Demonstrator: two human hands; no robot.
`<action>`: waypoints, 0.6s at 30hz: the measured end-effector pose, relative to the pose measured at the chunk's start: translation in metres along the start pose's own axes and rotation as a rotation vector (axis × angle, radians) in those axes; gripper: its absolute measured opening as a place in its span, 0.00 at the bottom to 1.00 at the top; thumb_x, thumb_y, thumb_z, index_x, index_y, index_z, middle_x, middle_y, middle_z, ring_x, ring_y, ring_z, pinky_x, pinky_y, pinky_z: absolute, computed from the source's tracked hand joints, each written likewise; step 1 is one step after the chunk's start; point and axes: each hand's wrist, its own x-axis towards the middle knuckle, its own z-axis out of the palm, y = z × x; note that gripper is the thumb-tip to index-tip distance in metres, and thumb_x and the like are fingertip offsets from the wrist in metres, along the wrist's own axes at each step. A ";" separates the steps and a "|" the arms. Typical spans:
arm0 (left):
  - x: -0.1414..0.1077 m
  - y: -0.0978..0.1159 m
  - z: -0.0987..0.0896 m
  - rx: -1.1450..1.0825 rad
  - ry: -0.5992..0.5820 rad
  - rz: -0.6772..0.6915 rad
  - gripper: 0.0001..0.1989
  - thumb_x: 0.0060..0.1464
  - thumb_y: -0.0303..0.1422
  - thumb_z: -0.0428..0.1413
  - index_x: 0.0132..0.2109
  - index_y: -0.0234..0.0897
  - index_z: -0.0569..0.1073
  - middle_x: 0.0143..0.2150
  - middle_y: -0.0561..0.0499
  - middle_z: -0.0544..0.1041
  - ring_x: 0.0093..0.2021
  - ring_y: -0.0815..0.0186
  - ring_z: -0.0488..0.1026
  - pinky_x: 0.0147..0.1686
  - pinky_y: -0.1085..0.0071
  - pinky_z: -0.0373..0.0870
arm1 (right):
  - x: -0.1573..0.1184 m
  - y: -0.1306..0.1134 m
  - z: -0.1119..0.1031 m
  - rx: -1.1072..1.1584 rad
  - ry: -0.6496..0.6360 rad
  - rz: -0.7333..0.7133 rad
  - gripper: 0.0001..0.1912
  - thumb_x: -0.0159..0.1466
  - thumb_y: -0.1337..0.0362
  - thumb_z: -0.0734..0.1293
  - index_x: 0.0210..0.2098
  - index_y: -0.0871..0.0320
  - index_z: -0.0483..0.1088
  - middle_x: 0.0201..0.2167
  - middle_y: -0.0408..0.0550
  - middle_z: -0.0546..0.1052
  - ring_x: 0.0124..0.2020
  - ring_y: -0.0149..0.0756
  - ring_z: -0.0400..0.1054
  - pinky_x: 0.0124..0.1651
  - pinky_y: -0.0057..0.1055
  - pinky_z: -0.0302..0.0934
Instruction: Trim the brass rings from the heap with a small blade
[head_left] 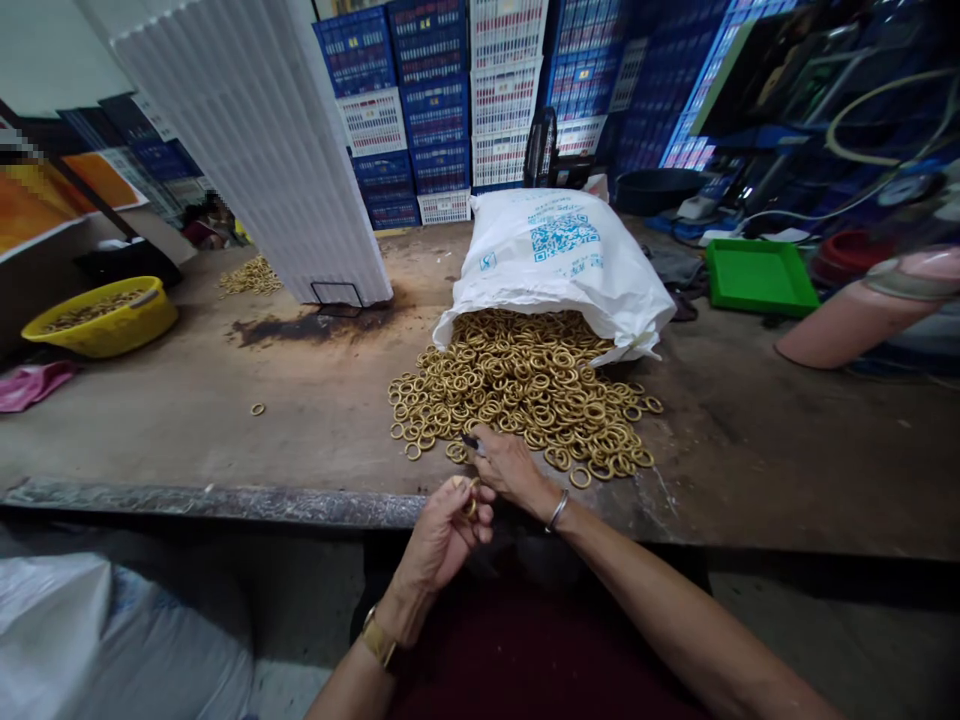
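My left hand [444, 537] pinches a brass-coloured ring [472, 506] between thumb and fingers, just in front of the table edge. Close beside it, my right hand [511, 468] is closed on a small dark-tipped tool [472, 443], whose exact kind I cannot make out. The tool's tip points left, over the near edge of a heap of similar rings [517, 390]. These rings spill onto the table from the mouth of a white woven sack [517, 260] lying on its side.
One loose ring [258, 409] lies on the wooden table [150, 430]. A yellow basin [105, 325] with rings is at left, near a white corrugated panel [262, 150]. On the right are a green tray [761, 277] and a pink cylinder [862, 310]. Stacked crates [431, 110] stand behind.
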 end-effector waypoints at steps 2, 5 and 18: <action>0.001 0.001 -0.006 -0.032 0.047 0.007 0.08 0.47 0.32 0.56 0.31 0.32 0.66 0.35 0.47 0.71 0.27 0.72 0.67 0.21 0.78 0.62 | 0.006 -0.007 0.001 -0.029 -0.006 0.009 0.12 0.62 0.59 0.56 0.41 0.57 0.63 0.31 0.48 0.75 0.32 0.33 0.68 0.31 0.25 0.49; 0.001 0.002 -0.011 -0.062 0.092 0.046 0.07 0.46 0.31 0.56 0.30 0.32 0.65 0.31 0.49 0.71 0.24 0.73 0.66 0.20 0.78 0.61 | 0.010 -0.012 0.002 -0.081 -0.047 0.018 0.11 0.62 0.59 0.56 0.38 0.58 0.64 0.31 0.49 0.74 0.32 0.33 0.68 0.30 0.26 0.48; 0.010 0.013 -0.019 -0.251 0.032 -0.048 0.10 0.43 0.32 0.56 0.34 0.33 0.67 0.28 0.49 0.71 0.25 0.71 0.68 0.20 0.78 0.60 | 0.017 0.024 0.006 0.604 0.066 0.160 0.03 0.50 0.67 0.60 0.21 0.59 0.62 0.18 0.39 0.64 0.21 0.25 0.56 0.25 0.22 0.49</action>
